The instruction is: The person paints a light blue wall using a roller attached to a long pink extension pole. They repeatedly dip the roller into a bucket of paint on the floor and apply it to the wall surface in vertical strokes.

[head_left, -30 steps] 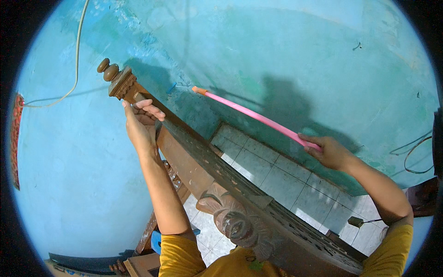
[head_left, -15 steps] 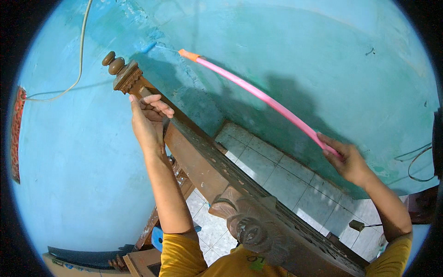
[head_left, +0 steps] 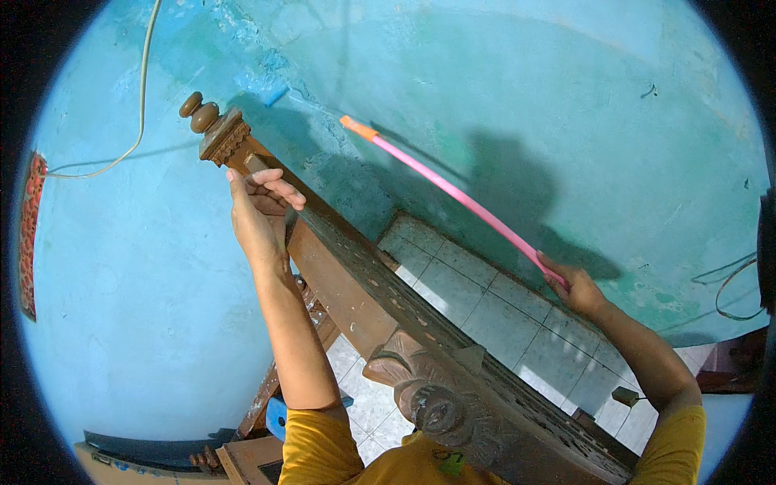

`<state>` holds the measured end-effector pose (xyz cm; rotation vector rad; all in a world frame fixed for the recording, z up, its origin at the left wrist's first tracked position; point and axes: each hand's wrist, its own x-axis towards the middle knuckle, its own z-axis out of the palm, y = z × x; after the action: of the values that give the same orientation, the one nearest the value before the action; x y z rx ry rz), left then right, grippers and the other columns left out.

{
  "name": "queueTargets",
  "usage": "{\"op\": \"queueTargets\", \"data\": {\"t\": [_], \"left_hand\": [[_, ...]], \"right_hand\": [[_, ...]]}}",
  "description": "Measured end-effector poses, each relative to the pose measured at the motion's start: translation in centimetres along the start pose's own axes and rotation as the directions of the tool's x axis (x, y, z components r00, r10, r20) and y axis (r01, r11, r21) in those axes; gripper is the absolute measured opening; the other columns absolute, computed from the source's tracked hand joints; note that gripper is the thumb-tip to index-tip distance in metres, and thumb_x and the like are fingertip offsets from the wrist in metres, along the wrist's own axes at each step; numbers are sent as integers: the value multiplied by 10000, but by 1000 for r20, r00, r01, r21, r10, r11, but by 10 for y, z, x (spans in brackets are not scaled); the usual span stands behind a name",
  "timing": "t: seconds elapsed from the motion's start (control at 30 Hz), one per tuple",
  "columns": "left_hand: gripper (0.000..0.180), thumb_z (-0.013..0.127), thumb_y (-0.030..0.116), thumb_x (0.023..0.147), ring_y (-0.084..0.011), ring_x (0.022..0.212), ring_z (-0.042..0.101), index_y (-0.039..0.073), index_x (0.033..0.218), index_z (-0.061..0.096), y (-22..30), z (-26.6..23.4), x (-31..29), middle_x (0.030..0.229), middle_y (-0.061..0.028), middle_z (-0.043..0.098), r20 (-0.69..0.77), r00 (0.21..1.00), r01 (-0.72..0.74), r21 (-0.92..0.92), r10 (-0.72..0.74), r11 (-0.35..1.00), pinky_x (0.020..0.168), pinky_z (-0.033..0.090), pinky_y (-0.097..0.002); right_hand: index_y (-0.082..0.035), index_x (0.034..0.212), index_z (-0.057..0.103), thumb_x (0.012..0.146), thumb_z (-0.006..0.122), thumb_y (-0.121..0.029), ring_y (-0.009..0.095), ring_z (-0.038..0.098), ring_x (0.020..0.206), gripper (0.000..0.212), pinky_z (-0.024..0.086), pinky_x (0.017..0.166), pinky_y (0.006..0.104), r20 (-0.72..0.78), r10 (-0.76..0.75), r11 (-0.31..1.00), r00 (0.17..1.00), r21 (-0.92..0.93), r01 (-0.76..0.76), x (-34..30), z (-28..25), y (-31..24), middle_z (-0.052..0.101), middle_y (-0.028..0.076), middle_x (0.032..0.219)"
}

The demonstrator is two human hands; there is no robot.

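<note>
My right hand (head_left: 580, 292) is closed round the lower end of a long pink pole with an orange sleeve at its far end. It is the handle of a paint roller (head_left: 457, 194), whose thin wire leads to a small blue roller head (head_left: 276, 95) at the blue-green wall. My left hand (head_left: 263, 214) rests against a brown carved wooden headboard-like piece (head_left: 343, 271), just below its turned finial (head_left: 204, 117). Its fingers are loosely bent and apart, with nothing held in them.
The wooden piece slants from upper left to lower right in front of my body. Behind it lies a tiled floor (head_left: 461, 287) along the painted wall (head_left: 614, 121). A pale cable (head_left: 144, 89) hangs at the left. Dark furniture (head_left: 731, 364) stands at the right edge.
The roller head has slid a little down and right along the wall. My right hand has shifted left with the pole. My left hand stays in place on the wood.
</note>
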<state>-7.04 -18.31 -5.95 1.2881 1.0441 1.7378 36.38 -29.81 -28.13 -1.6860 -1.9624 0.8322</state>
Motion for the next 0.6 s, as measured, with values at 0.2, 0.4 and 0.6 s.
{"op": "queueTargets", "data": {"t": [0.2, 0.4, 0.6], "left_hand": [[621, 323, 527, 1043, -256, 615, 574, -15, 941, 609, 3, 0, -1, 704, -106, 583, 4, 1000, -14, -7, 14, 1000, 604, 463, -360], [617, 328, 532, 1040, -254, 619, 581, -12, 945, 604, -2, -4, 1, 709, -107, 591, -16, 1000, 6, -19, -6, 1000, 614, 466, -363], [610, 326, 527, 1041, -250, 630, 586, -10, 951, 602, -3, -2, 2, 722, -106, 596, 13, 1000, -17, -40, 17, 999, 615, 461, -360]], "right_hand": [[-237, 1440, 483, 976, 596, -235, 365, 681, 725, 478, 545, 731, 435, 2, -81, 995, 997, -60, 81, -10, 25, 39, 691, 228, 987], [-244, 1421, 500, 966, 589, -277, 417, 668, 761, 466, 539, 727, 478, 152, 54, 984, 987, -179, -27, 6, 44, 29, 679, 242, 989], [-257, 1427, 490, 965, 580, -278, 454, 644, 841, 471, 505, 774, 510, 95, -77, 990, 992, -112, 88, 31, 63, 37, 673, 250, 996]]}}
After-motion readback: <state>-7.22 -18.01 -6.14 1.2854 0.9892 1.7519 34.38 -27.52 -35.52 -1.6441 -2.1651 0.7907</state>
